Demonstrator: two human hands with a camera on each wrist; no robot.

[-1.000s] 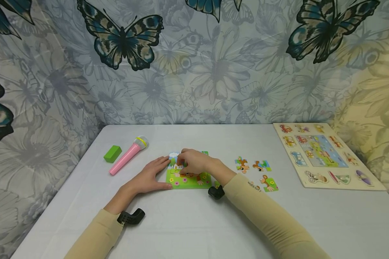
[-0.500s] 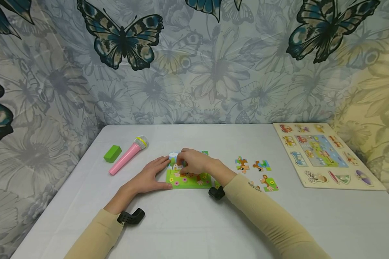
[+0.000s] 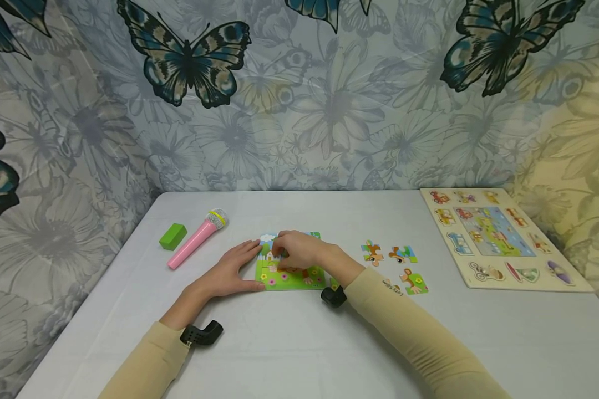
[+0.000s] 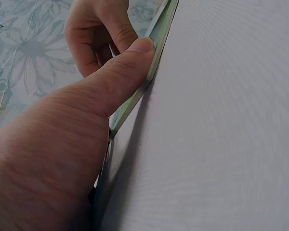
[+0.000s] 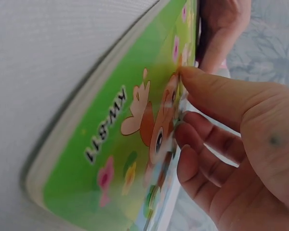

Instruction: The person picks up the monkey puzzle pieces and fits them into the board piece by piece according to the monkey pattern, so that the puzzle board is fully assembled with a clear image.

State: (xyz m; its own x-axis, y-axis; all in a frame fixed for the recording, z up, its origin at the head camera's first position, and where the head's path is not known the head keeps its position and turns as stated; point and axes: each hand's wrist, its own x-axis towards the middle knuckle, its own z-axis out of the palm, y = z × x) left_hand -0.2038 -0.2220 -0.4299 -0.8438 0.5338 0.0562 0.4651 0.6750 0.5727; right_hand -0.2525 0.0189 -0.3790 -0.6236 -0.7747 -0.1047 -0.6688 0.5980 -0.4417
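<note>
A green jigsaw puzzle board [image 3: 274,281] with a cartoon animal and flowers lies mid-table in the head view. My left hand [image 3: 232,271] rests at its left side with fingers extended; in the left wrist view the thumb [image 4: 130,60] lies on the board's edge. Over the middle of the board, my right hand [image 3: 301,249] bends its fingers down to the picture. Seen from the right wrist, thumb [image 5: 216,94] and curled fingers pinch a puzzle piece at the board's surface, mostly hidden by the hand.
Several loose puzzle pieces [image 3: 414,282] lie right of the board, some partly behind the right sleeve. A large picture board [image 3: 499,269] is at the far right. A pink toy microphone [image 3: 197,241] and a green block [image 3: 173,237] lie at the left.
Both hands stay at the board in nearly the same place. The right hand has shifted only very slightly.
</note>
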